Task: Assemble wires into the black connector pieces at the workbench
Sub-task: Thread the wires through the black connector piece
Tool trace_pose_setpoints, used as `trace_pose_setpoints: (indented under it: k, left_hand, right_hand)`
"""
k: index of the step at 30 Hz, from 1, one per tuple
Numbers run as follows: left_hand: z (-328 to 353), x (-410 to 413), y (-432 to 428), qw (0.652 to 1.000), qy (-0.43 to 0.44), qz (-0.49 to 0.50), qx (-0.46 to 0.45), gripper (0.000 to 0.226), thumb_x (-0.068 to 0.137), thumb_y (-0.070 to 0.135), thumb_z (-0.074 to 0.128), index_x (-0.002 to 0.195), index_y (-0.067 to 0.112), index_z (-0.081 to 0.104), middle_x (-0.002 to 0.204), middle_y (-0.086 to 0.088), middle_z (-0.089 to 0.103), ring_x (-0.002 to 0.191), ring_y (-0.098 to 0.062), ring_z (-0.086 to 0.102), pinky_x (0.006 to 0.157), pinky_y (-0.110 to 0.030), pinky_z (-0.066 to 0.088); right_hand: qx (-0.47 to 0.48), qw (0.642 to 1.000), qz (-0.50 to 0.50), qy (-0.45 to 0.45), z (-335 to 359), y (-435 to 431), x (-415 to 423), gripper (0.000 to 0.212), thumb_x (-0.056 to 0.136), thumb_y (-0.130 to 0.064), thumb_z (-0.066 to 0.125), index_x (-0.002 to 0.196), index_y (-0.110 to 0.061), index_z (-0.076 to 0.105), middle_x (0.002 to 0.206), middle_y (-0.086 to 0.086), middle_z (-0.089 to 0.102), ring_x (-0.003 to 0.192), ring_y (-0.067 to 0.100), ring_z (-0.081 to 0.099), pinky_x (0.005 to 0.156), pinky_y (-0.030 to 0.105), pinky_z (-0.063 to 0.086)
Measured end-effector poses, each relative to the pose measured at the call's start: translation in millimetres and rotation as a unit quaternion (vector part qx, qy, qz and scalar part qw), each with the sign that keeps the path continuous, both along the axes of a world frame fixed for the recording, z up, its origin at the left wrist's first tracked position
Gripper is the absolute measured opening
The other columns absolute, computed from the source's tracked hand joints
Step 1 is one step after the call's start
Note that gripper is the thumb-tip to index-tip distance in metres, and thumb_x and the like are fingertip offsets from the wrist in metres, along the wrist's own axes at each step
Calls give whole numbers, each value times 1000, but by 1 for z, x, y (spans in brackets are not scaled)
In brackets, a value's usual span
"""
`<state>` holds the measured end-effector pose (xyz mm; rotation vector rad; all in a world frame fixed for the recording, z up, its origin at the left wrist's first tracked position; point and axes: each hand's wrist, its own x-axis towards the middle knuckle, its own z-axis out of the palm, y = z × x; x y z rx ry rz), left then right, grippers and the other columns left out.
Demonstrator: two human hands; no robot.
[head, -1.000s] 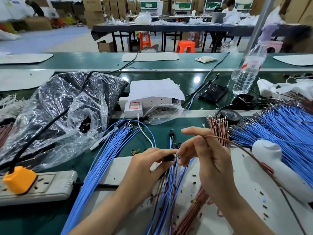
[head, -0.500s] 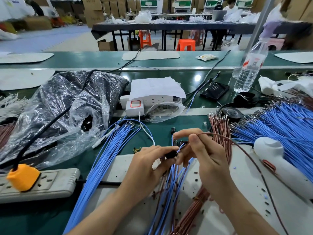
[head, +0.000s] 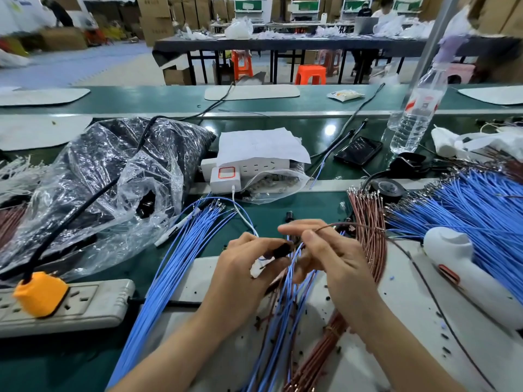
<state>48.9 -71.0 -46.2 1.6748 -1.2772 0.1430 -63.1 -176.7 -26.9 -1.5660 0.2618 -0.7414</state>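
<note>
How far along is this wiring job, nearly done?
Early, it seems. The mixed blue and brown wires under the hands look finished. The left hand pinches a small black connector piece while the right hand holds a thin brown wire to it. Big fans of loose blue wires and a brown wire bundle remain.

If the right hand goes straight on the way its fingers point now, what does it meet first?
Probably the black connector pinched by the left hand: the right hand, pinching a brown wire, points leftward at it, very close. Depth is unclear from one view.
</note>
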Motion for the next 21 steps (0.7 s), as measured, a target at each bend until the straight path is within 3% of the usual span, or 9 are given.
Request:
trace_pose_setpoints:
  k: [3,7,9,13,15,21]
  left_hand:
    - [2,0,-1,1000,-4,-4,-12,19,78,22,70,93,11,72,81,20,57,74,-11,56,71,-31,47]
    - [4,0,0,991,119,-43,-40,14,76,19,73,89,25,69,81,11,54,74,-12,56,75,-25,48]
    - [5,1,0,981,176,-67,-51,17,75,18,73,86,28,65,77,8,53,72,-15,54,75,-28,48]
    - [8,1,1,953,273,-111,-74,19,70,27,77,82,30,62,71,-3,52,70,-10,50,72,-21,46]
    - [9,1,2,943,296,-128,-80,19,67,30,76,82,31,64,70,1,55,69,-10,51,71,-20,46]
    - [9,2,1,925,335,-147,-98,19,65,27,75,78,27,62,68,8,57,67,-6,53,69,-18,46]
  right_hand:
    - [-110,993,-24,37,-4,2,2,27,89,-17,49,101,-25,72,104,-11,68,90,7,65,77,17,50]
    - [-4,998,46,49,-6,0,0,48,80,-6,50,117,-32,66,104,-7,66,57,18,60,60,33,51]
    - [8,997,51,61,-6,-3,0,53,77,-2,51,117,-33,66,96,-5,68,59,21,61,59,36,51]
    - [1,996,50,70,-7,0,2,30,84,-13,72,105,-34,70,78,-3,65,56,15,59,56,22,50]
    - [9,996,62,61,-7,4,3,27,76,-26,73,99,-41,71,73,-4,65,55,12,58,56,20,49]
    - [29,996,79,42,-5,6,3,29,73,-26,74,99,-38,72,72,-2,67,60,12,62,61,21,51]
